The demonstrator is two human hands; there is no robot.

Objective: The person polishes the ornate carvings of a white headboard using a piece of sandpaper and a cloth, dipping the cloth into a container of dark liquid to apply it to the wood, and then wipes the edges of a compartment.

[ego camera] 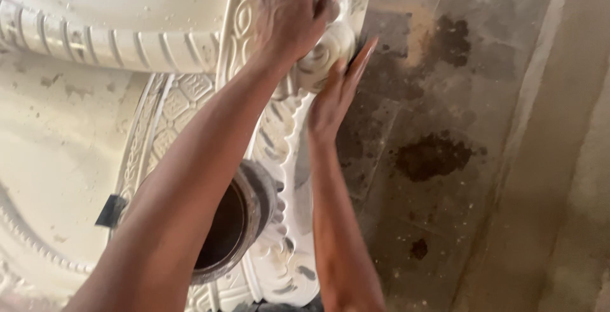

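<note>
A large white carved plaster moulding (184, 105) with scrolls and lattice patterns fills the left and middle of the view. My left hand (289, 13) lies flat, fingers spread, on the scrolled edge ornament (327, 48) near the top. My right hand (337, 93) presses its open palm and straight fingers against the outer side of the same ornament. Neither hand holds a tool. A round dark container (238, 223) with a plaster-smeared rim rests on the moulding under my left forearm, partly hidden by it.
A grey concrete floor (457, 159) with dark wet stains lies to the right of the moulding. A pale raised strip (540, 96) runs along the far right. A small dark block (111, 211) sits on the moulding at left.
</note>
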